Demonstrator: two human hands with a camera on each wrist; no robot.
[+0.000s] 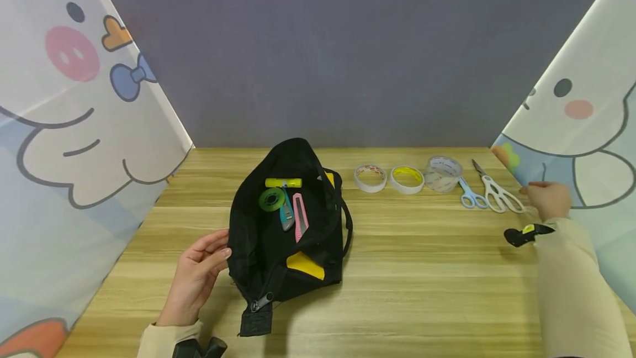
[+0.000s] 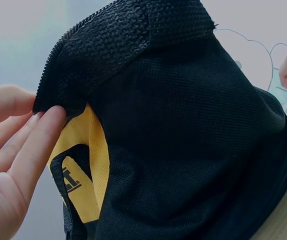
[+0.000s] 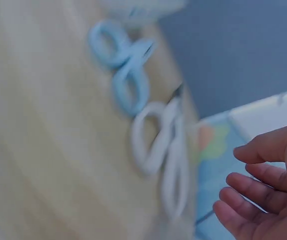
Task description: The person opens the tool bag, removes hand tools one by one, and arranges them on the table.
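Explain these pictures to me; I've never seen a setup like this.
There is no machine: a person works with bare hands. The wide picture comes from a camera on the head, the two close-ups from one on each wrist. The left hand pinches the edge of an open black bag; inside lie a yellow cylinder, a green tape roll and two box cutters. The right hand holds nothing. Beside the bag on the table lie three tape rolls, blue scissors and white scissors.

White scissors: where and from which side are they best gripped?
Best, I'd judge, by the handle loops, from above on the near side: the white scissors lie on the table, loops at the near end, blades pointing away.
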